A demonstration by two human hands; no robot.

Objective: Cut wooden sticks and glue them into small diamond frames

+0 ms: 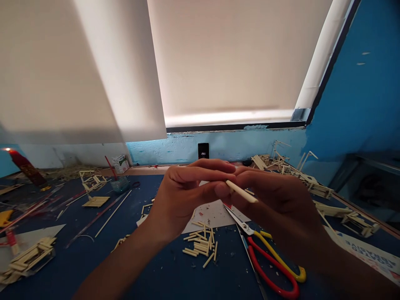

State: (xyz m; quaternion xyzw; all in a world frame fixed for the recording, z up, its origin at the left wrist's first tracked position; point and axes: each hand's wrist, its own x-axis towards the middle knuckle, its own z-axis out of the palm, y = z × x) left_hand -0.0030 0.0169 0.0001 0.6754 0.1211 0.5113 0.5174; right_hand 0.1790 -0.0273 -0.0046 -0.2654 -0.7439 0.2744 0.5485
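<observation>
Left hand (pixel 184 191) and right hand (pixel 275 200) meeting fingertip to fingertip, both pinching pale stick (pixel 241 191) between them

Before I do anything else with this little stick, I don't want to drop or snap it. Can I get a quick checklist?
1. Stick pinched by both hands: ok.
2. Left hand fingertip grip: ok.
3. Right hand grip: cannot tell, fingers hide it.
4. Scissors lie on the table, clear of the hands: ok.
5. Cut pieces piled below the hands: ok.
</observation>
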